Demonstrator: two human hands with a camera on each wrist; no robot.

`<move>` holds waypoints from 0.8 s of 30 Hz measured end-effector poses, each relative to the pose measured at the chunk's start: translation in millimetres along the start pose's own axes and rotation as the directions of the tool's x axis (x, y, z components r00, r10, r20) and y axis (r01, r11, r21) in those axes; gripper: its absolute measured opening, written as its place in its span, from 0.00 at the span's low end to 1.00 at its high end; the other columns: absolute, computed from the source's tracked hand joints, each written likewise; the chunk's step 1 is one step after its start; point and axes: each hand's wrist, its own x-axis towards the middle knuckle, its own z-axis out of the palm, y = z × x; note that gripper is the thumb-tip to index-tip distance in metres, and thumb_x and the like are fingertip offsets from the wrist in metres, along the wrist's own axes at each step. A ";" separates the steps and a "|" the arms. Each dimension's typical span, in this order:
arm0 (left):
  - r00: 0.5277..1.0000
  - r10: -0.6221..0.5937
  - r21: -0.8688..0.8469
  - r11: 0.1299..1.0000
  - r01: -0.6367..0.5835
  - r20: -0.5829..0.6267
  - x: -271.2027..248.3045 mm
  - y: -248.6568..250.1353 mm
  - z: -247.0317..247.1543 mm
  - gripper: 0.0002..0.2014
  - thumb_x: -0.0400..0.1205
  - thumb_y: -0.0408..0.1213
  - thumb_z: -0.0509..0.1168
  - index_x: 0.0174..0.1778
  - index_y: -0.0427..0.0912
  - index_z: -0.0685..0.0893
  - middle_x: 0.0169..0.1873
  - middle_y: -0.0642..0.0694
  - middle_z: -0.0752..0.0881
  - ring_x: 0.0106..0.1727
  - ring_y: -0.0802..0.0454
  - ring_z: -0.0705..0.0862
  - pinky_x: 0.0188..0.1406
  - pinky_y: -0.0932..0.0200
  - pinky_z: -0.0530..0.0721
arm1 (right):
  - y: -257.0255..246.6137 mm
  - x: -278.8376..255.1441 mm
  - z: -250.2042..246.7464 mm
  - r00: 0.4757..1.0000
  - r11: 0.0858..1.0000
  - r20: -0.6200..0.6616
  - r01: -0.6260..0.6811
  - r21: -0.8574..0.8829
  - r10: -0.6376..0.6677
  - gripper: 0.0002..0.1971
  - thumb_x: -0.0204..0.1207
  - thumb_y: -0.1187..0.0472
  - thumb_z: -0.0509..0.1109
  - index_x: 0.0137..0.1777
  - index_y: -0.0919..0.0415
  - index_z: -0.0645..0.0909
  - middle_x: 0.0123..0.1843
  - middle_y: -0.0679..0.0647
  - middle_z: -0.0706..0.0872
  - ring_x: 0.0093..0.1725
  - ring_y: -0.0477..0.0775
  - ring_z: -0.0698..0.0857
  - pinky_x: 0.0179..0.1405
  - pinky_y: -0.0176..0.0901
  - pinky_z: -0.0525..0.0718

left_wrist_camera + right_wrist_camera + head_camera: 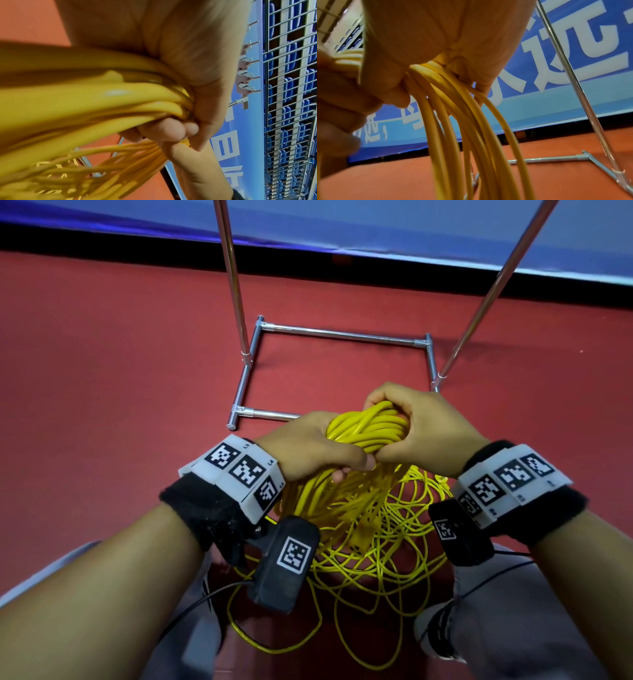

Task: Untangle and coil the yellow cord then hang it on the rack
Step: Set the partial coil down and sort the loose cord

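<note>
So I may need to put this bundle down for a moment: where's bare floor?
Bare red floor lies left of the rack base and inside its frame. Crowded below both hands, where loose yellow cord sprawls between the knees.

Yellow cord [96, 100] bundled in the left hand's [180, 44] curled fingers [173, 129], over red floor [25, 20].

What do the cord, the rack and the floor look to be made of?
Cord: smooth, slightly glossy yellow plastic or rubber jacket, judging by its highlights and soft bends. Rack: shiny chromed or polished metal tubing with bright reflections. Floor: matte red, finely textured, possibly carpet or rubber; unclear.
</note>
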 end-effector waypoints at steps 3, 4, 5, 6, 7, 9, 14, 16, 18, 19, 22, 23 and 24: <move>1.000 0.004 0.021 1.000 -0.004 0.011 -1.4 1.3 -4.1 0.08 0.70 0.30 0.74 0.35 0.40 0.80 0.23 0.46 0.80 0.21 0.57 0.76 0.23 0.67 0.75 | -1.1 -0.4 -2.0 1.000 0.997 0.010 -0.027 0.071 0.026 0.20 0.55 0.63 0.76 0.43 0.40 0.79 0.36 0.47 0.86 0.33 0.41 0.82 0.33 0.39 0.81; 1.000 0.003 0.025 1.000 -0.003 -0.006 -0.5 1.0 -5.9 0.09 0.70 0.29 0.75 0.36 0.42 0.80 0.24 0.48 0.81 0.22 0.58 0.77 0.24 0.68 0.76 | -0.6 -0.3 -2.8 0.999 0.996 0.009 -0.034 0.080 0.033 0.20 0.55 0.64 0.76 0.43 0.41 0.80 0.36 0.48 0.87 0.33 0.42 0.82 0.33 0.40 0.81; 0.999 0.004 0.037 0.999 -0.003 -0.045 1.0 -0.3 -8.5 0.12 0.69 0.29 0.76 0.37 0.43 0.79 0.24 0.51 0.81 0.22 0.59 0.77 0.24 0.68 0.76 | -0.2 -0.7 -3.7 0.999 0.996 0.009 -0.037 0.084 0.036 0.20 0.57 0.67 0.76 0.43 0.43 0.80 0.35 0.48 0.87 0.32 0.42 0.81 0.32 0.40 0.81; 0.996 0.010 0.058 0.998 -0.005 -0.091 2.1 -1.1 -11.1 0.14 0.69 0.28 0.78 0.38 0.45 0.78 0.23 0.54 0.81 0.23 0.59 0.78 0.24 0.67 0.77 | 0.4 -1.3 -4.2 0.999 0.995 0.003 -0.040 0.086 0.040 0.19 0.58 0.68 0.76 0.43 0.44 0.80 0.34 0.47 0.86 0.30 0.40 0.80 0.31 0.40 0.80; 0.991 0.024 0.081 0.997 -0.013 -0.134 2.7 -1.9 -13.6 0.16 0.69 0.29 0.79 0.39 0.45 0.77 0.24 0.54 0.80 0.24 0.59 0.78 0.24 0.66 0.77 | 0.4 -2.4 -4.9 0.999 0.995 -0.012 -0.042 0.094 0.043 0.18 0.58 0.67 0.76 0.43 0.44 0.79 0.32 0.44 0.84 0.29 0.39 0.79 0.30 0.38 0.79; 0.982 0.071 0.128 0.991 -0.049 -0.174 2.2 -4.0 -17.3 0.18 0.67 0.30 0.80 0.42 0.46 0.77 0.31 0.48 0.83 0.28 0.57 0.80 0.28 0.62 0.80 | 0.7 -4.4 -6.1 0.996 0.989 -0.069 -0.054 0.136 0.064 0.15 0.56 0.61 0.73 0.42 0.45 0.79 0.30 0.41 0.82 0.29 0.39 0.78 0.30 0.37 0.78; 0.970 0.140 0.238 0.967 -0.090 -0.201 -2.9 -10.4 -13.0 0.33 0.57 0.53 0.77 0.54 0.43 0.76 0.49 0.29 0.84 0.39 0.44 0.83 0.41 0.44 0.85 | 2.3 -9.2 -10.9 0.984 0.970 -0.156 -0.050 0.239 0.089 0.14 0.63 0.68 0.77 0.45 0.54 0.79 0.33 0.50 0.81 0.31 0.43 0.76 0.32 0.40 0.76; 0.964 0.143 0.236 0.968 -0.088 -0.226 -3.7 -14.3 -12.8 0.33 0.57 0.55 0.78 0.53 0.46 0.76 0.47 0.33 0.85 0.40 0.51 0.83 0.42 0.48 0.85 | 4.4 -13.0 -12.3 0.976 0.961 -0.185 -0.058 0.272 0.111 0.16 0.66 0.75 0.75 0.43 0.54 0.77 0.30 0.44 0.79 0.27 0.39 0.74 0.28 0.34 0.74; 0.956 0.153 0.260 0.962 -0.087 -0.249 -3.7 -17.5 -13.3 0.29 0.60 0.52 0.82 0.52 0.54 0.76 0.40 0.45 0.85 0.39 0.57 0.82 0.42 0.56 0.83 | 5.2 -17.6 -12.3 0.967 0.947 -0.209 -0.074 0.314 0.145 0.16 0.67 0.77 0.73 0.44 0.56 0.76 0.28 0.42 0.77 0.25 0.37 0.73 0.26 0.30 0.72; 0.952 0.154 0.276 0.958 -0.079 -0.263 -4.4 -18.8 -12.9 0.29 0.60 0.53 0.82 0.52 0.57 0.74 0.41 0.48 0.85 0.39 0.56 0.83 0.43 0.57 0.83 | 4.3 -20.0 -11.1 0.964 0.937 -0.212 -0.083 0.341 0.162 0.16 0.68 0.77 0.72 0.46 0.58 0.76 0.29 0.43 0.77 0.25 0.37 0.72 0.26 0.30 0.72; 0.944 0.149 0.317 0.947 -0.050 -0.294 -8.4 -23.2 -12.3 0.33 0.54 0.60 0.76 0.53 0.63 0.72 0.48 0.43 0.88 0.48 0.43 0.87 0.50 0.50 0.85 | 0.3 -28.6 -3.3 0.952 0.881 -0.212 -0.102 0.462 0.221 0.17 0.68 0.80 0.71 0.47 0.59 0.75 0.30 0.50 0.75 0.24 0.40 0.72 0.23 0.32 0.72; 0.946 0.151 0.327 0.943 -0.052 -0.286 -10.1 -25.3 -12.5 0.33 0.56 0.58 0.77 0.55 0.61 0.72 0.47 0.43 0.87 0.47 0.43 0.87 0.49 0.52 0.85 | 0.3 -32.7 0.6 0.946 0.852 -0.207 -0.111 0.511 0.247 0.18 0.68 0.81 0.70 0.46 0.58 0.75 0.29 0.49 0.75 0.23 0.41 0.72 0.22 0.32 0.72; 0.948 0.150 0.334 0.941 -0.051 -0.280 -11.0 -28.3 -12.4 0.31 0.61 0.53 0.80 0.56 0.58 0.72 0.44 0.44 0.87 0.43 0.46 0.86 0.47 0.56 0.84 | -0.3 -38.4 4.9 0.944 0.816 -0.191 -0.119 0.565 0.270 0.19 0.68 0.82 0.70 0.45 0.57 0.75 0.27 0.47 0.76 0.22 0.41 0.73 0.21 0.32 0.73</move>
